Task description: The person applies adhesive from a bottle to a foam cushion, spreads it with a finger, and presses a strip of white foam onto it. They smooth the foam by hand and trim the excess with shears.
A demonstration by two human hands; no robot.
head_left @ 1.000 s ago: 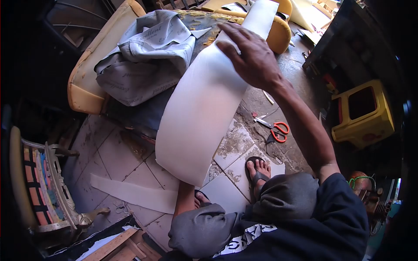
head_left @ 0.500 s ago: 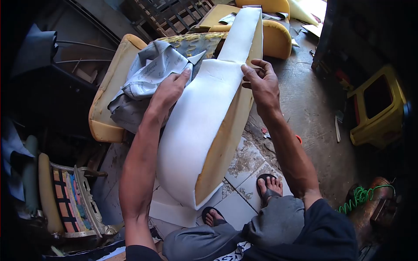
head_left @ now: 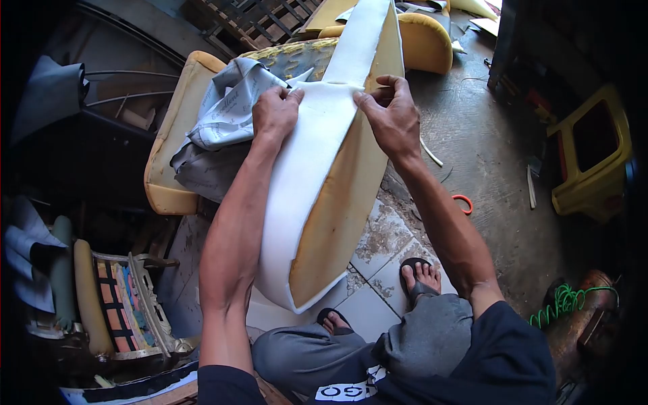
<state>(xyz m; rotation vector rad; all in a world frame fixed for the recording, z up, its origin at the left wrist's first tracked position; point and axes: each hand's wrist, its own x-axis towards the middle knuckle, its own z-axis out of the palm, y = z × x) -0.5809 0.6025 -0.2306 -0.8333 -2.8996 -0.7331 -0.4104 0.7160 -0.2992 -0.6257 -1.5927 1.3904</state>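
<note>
Head view: grey trousers (head_left: 432,337) and a dark sleeve (head_left: 229,385) are seen nearest, with sandalled feet (head_left: 420,273) set on pale, worn floor tiles (head_left: 381,233). Just beyond the knees, the rounded lower end of a long white sheet (head_left: 307,142) is seen, laid along a tan panel (head_left: 337,196) whose bare side is exposed to the right. Farther up, the sheet is touched at both edges, near a crosswise seam. By the left hand (head_left: 275,115), its left edge is met with fingers curled and the thumb laid close (whether anything is pinched there cannot be told). By the right hand (head_left: 393,120), the opposite edge is met with the thumb tip; the index finger is bent, with a narrow gap left, and a firm hold cannot be confirmed. Beside the left hand, a crumpled grey cloth (head_left: 233,111) is heaped against a yellowish padded piece (head_left: 165,148). To the right, an orange loop (head_left: 468,199) is seen on the floor. Past the seam, the sheet is continued as a narrower strip, and farthest back a slatted frame (head_left: 260,23) is leaned in shadow.
</note>
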